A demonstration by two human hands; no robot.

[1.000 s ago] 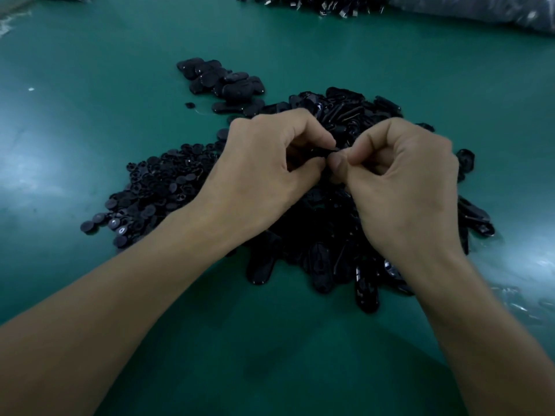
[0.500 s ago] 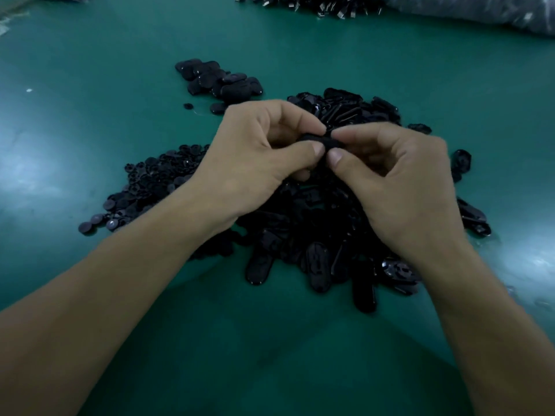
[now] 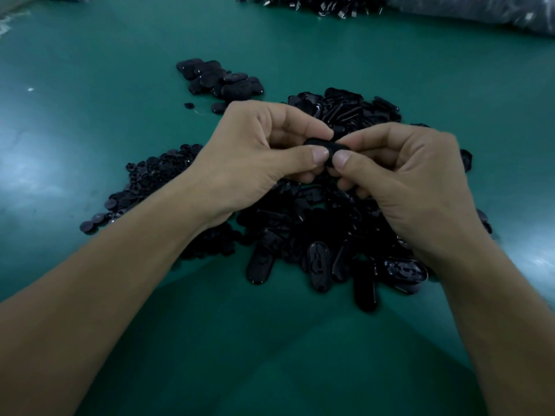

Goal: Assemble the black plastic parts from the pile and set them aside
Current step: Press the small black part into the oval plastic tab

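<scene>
Left hand (image 3: pixel 249 157) and right hand (image 3: pixel 405 175) meet above the pile, each pinching one end of a small black part (image 3: pixel 326 144) between thumb and curled fingers, with the thumb tips close together on its near edge. The fingers hide most of it, so I cannot tell whether it is one piece or two pressed together.

Directly under the hands lies the pile (image 3: pixel 330 229) of oblong shells, large and tangled. Just left of it spreads a flatter heap of small round discs (image 3: pixel 156 178), partly under the left wrist. Beyond the left hand, apart from the pile, sits a small cluster (image 3: pixel 219 81) of dark pieces, which I judge to be the finished ones set aside.

On that reading the job is at an early stage: the cluster is small, both supply heaps are big, and the held part is not yet put down.

All rests on a green table (image 3: pixel 90 85). Another dark heap (image 3: pixel 309 4) and a grey bag (image 3: pixel 480 10) lie at its far edge.
</scene>
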